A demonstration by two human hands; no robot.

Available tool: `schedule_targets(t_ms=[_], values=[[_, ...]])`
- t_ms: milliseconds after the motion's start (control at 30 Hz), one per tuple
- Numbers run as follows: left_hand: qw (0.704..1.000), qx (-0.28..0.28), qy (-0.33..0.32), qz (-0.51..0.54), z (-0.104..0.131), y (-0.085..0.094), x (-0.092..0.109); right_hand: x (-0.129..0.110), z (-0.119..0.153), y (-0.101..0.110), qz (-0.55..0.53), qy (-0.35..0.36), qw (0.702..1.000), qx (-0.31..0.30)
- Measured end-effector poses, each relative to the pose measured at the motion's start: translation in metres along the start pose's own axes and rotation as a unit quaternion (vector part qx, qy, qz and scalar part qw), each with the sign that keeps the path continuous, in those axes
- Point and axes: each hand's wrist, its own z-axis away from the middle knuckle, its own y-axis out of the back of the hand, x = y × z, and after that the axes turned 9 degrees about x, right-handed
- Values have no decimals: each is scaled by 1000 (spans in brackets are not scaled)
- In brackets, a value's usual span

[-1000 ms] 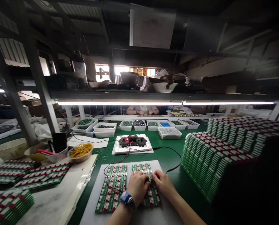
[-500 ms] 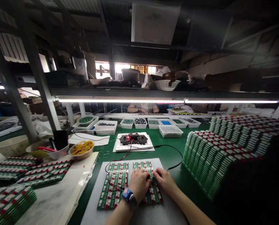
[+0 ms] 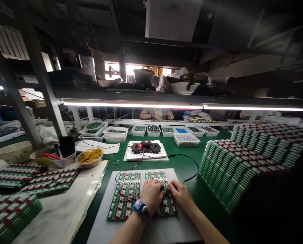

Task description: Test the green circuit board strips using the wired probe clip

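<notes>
Two green circuit board panels with rows of white and red parts lie side by side on a pale grey mat (image 3: pixel 100 222). My left hand (image 3: pixel 153 194) rests over the right panel (image 3: pixel 155 175), fingers curled and pressed together. Close beside it, my right hand (image 3: pixel 181 194) has thumb and forefinger pinched at the panel's right edge. The fingertips nearly meet; anything small between them is hidden. A blue strap (image 3: pixel 139 205) and a dark band circle my left wrist. On the left panel (image 3: pixel 126 193) lies a thin red and black wire.
Behind the mat sits a black device (image 3: pixel 145 147) with a red display. White trays (image 3: pixel 186 139) of small parts line the back. Tall board stacks (image 3: pixel 225 169) stand right. Rubber bands fill a bowl (image 3: pixel 89 164) at left, near more boards (image 3: pixel 49 181). A person's hands (image 3: pixel 155 116) show beyond.
The view has shifted slightly, so the bench appears a little higher. Both hands stay at the right panel, with only small finger movement.
</notes>
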Motion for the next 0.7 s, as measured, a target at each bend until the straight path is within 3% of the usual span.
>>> schedule_targets(t_ms=[700], values=[[1000,1,-5,-6,0,-4,0,-1,0,1,0,4,1000,3]])
